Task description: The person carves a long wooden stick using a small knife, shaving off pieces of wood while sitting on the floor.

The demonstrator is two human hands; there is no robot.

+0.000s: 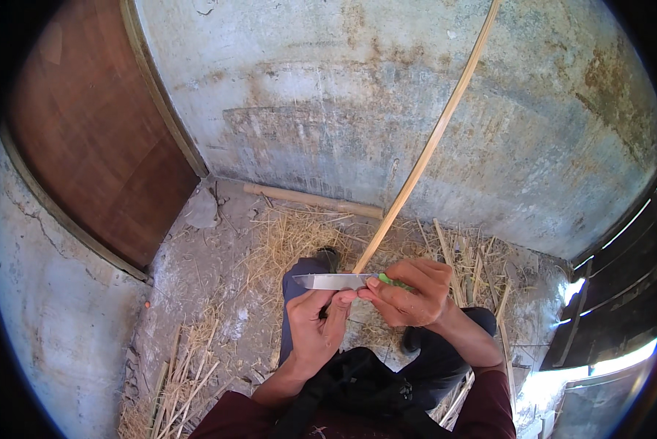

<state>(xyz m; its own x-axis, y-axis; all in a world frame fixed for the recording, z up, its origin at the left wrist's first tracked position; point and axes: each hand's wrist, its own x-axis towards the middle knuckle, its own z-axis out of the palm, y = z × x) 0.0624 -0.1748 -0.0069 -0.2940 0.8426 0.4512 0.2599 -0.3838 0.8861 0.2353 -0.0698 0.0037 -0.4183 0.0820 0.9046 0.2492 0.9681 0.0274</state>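
Observation:
A knife (pixel 335 282) with a broad metal blade and a green handle lies crosswise in front of me, its tip to the left. My right hand (pixel 412 293) is closed round the handle. Just below the blade, my left hand (pixel 317 325) has its fingers bent and thumb raised, the fingertips meeting those of the right hand. Whatever the left fingers pinch is too small or hidden to make out. A long pale wooden strip (pixel 434 139) slants up from behind the blade toward the upper right; its lower end is hidden by the knife and hands.
Shavings (pixel 288 238) and thin split sticks (pixel 189 384) litter the floor. A round pole (pixel 314 201) lies along the foot of the stained wall (pixel 292 95). At the left is a brown door (pixel 98 139); dark slatted boards (pixel 606 293) stand at the right.

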